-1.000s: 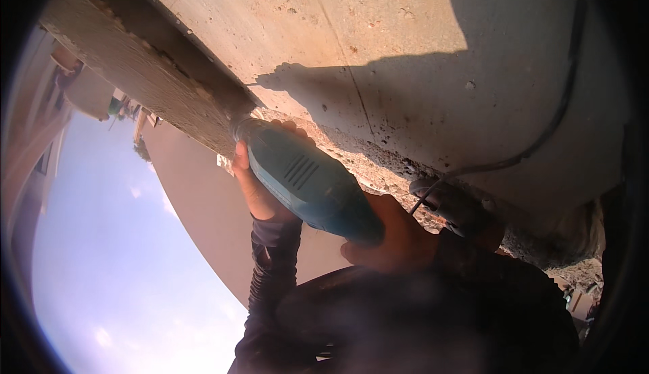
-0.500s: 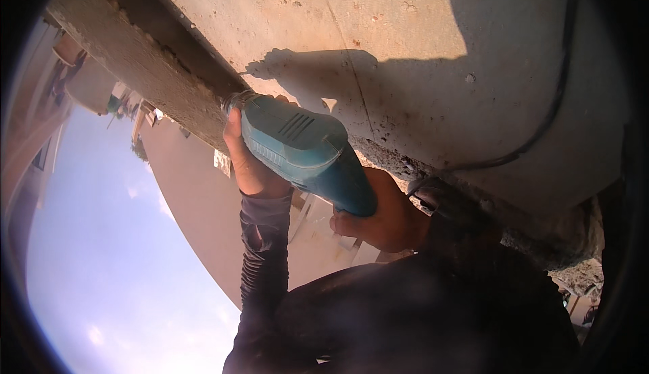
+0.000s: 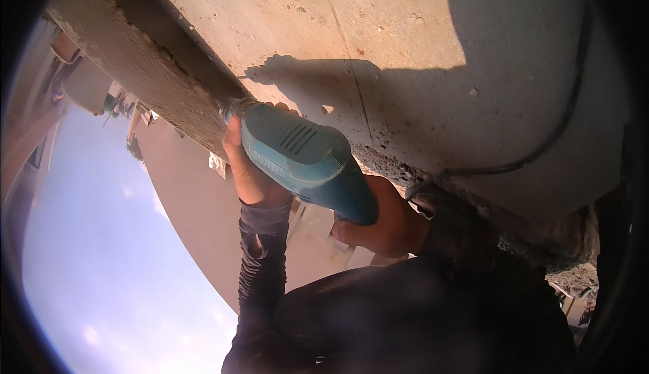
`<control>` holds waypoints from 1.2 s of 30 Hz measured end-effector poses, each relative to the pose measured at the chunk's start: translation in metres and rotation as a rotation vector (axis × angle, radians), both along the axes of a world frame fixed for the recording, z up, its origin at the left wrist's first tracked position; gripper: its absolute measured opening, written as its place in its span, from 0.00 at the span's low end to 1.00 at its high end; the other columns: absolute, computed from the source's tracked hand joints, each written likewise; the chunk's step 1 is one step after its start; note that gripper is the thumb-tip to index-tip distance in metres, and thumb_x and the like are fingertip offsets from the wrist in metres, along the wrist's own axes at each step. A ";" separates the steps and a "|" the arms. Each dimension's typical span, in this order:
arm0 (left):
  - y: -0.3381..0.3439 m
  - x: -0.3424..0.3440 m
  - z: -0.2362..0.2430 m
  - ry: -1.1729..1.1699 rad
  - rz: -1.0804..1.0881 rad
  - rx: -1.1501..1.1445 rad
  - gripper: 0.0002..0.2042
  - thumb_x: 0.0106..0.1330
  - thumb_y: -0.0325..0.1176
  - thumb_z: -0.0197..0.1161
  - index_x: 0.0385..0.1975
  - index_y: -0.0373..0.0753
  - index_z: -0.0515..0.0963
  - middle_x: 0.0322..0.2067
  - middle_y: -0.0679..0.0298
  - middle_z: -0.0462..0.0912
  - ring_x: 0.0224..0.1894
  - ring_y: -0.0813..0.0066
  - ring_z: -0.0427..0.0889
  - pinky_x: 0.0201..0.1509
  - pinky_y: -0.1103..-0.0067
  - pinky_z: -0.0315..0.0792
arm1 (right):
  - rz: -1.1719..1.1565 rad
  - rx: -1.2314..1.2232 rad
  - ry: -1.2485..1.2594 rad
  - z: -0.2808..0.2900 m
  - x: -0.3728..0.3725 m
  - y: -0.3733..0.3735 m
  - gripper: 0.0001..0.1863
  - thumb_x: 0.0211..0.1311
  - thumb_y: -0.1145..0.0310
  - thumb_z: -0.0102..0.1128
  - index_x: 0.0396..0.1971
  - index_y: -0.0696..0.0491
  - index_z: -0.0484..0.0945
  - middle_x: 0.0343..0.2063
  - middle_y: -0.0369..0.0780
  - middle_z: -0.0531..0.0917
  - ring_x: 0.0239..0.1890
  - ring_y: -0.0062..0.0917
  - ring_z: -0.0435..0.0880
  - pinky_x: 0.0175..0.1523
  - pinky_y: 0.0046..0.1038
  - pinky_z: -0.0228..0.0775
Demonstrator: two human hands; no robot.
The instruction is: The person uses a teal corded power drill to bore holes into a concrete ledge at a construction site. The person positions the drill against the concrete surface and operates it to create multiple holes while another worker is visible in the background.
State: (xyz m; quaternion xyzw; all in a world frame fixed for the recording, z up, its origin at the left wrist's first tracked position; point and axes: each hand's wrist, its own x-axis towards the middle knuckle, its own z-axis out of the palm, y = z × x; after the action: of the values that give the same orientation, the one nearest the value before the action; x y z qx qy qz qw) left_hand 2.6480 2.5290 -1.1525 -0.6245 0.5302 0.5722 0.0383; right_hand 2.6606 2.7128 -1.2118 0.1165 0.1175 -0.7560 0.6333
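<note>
A teal corded power drill (image 3: 297,147) with dark vent slots lies across the middle of the view, its front end toward the concrete ledge. My left hand (image 3: 245,171) is wrapped round the front of its body, thumb on the near side and fingertips showing over the far edge. My right hand (image 3: 392,218) is closed round the rear handle. The chuck (image 3: 233,108) is at the inner edge of the raised concrete ledge (image 3: 145,70). The bit's tip cannot be made out there, though the drill's shadow on the slab shows a thin point.
A rough concrete slab (image 3: 399,29) spreads beyond the drill, crossed by a thin crack. A black cable (image 3: 541,147) curves over its right side. Broken, crumbly concrete (image 3: 389,161) runs along the slab's near edge. Past the ledge, at left, buildings and sky show.
The drill and both hands hold nearly the same place and grip. The drill's shadow and the slab have shifted slightly down in the view, and the cable a little right.
</note>
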 end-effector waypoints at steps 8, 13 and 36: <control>0.000 0.001 -0.003 0.000 -0.012 -0.058 0.31 0.62 0.58 0.53 0.43 0.28 0.71 0.38 0.50 0.76 0.42 0.59 0.77 0.47 0.68 0.75 | -0.006 -0.002 -0.002 -0.007 0.003 -0.002 0.08 0.47 0.74 0.61 0.28 0.58 0.74 0.23 0.38 0.78 0.28 0.20 0.78 0.37 0.27 0.70; 0.004 -0.002 0.000 -0.022 -0.051 -0.061 0.30 0.63 0.57 0.53 0.43 0.28 0.72 0.39 0.48 0.77 0.43 0.58 0.78 0.47 0.68 0.75 | -0.063 0.003 0.022 -0.002 0.012 0.001 0.08 0.47 0.73 0.61 0.29 0.58 0.73 0.23 0.37 0.76 0.28 0.20 0.76 0.37 0.27 0.69; -0.005 -0.008 -0.010 0.071 0.040 0.056 0.26 0.67 0.55 0.50 0.44 0.34 0.74 0.40 0.51 0.79 0.42 0.61 0.79 0.49 0.67 0.74 | -0.022 -0.041 -0.072 -0.020 -0.001 -0.003 0.14 0.45 0.73 0.62 0.33 0.59 0.72 0.25 0.39 0.75 0.30 0.23 0.74 0.40 0.29 0.67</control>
State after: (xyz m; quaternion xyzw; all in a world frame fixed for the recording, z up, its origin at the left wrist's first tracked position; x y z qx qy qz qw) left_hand 2.6395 2.5239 -1.1626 -0.6130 0.5023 0.6093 0.0253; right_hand 2.6591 2.7094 -1.2314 0.1320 0.0781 -0.7603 0.6311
